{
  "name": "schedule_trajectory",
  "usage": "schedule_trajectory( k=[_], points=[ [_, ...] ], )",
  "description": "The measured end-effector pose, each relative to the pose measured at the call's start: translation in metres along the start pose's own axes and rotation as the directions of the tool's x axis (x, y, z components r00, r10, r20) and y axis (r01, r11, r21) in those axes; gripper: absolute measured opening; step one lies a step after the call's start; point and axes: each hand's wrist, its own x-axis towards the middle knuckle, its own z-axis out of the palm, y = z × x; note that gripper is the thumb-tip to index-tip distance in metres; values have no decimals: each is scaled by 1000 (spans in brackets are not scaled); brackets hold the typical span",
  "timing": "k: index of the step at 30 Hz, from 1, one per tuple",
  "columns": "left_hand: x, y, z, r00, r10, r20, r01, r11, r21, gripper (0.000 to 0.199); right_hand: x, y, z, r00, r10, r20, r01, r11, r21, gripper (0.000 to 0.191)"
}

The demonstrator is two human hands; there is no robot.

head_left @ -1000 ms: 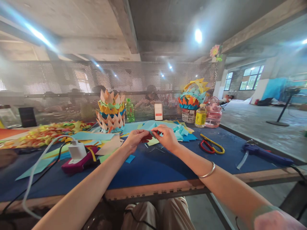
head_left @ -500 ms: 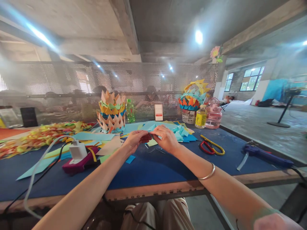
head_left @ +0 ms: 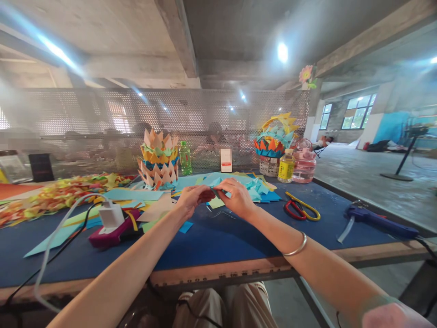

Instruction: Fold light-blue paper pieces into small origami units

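Note:
My left hand [head_left: 195, 199] and my right hand [head_left: 236, 197] meet above the middle of the table, fingertips close together. Both are closed in a pinch on a small piece of blue paper [head_left: 215, 191], mostly hidden by the fingers. Just beyond them lie light blue paper sheets [head_left: 193, 182] and a heap of folded light blue paper pieces [head_left: 256, 187]. A small blue paper scrap [head_left: 185, 227] rests below my left hand. To the right of my right forearm are scissors [head_left: 302, 208] with red and yellow handles.
A glue gun [head_left: 382, 222] lies at the right edge. Stacked paper crowns [head_left: 159, 159], a green bottle [head_left: 185, 158], a phone [head_left: 226, 160], a yellow bottle [head_left: 286, 167] and a pink jug [head_left: 304, 166] stand behind. At left are a purple power strip [head_left: 114, 232] with cables and shredded paper [head_left: 68, 193].
The fingers of my right hand have shifted slightly around the pinched paper. Everything else looks the same.

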Motion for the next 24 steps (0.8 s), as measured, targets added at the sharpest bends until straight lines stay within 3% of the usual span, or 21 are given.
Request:
schedule_trajectory(
  k=[10, 19, 24],
  points=[
    [2, 0, 1, 994, -110, -7, 108, 987, -120, 9, 1, 1, -2, 991, -115, 69, 121, 988, -94, 21],
    [5, -1, -2, 992, -108, 60, 118, 969, -216, 7, 2, 0, -4, 985, -155, 80, 167, 970, -177, 23],
    [4, -1, -1, 994, -107, 23, 109, 974, -199, 9, 2, -4, -5, 981, -152, 120, 173, 965, -196, 23]
  ],
)
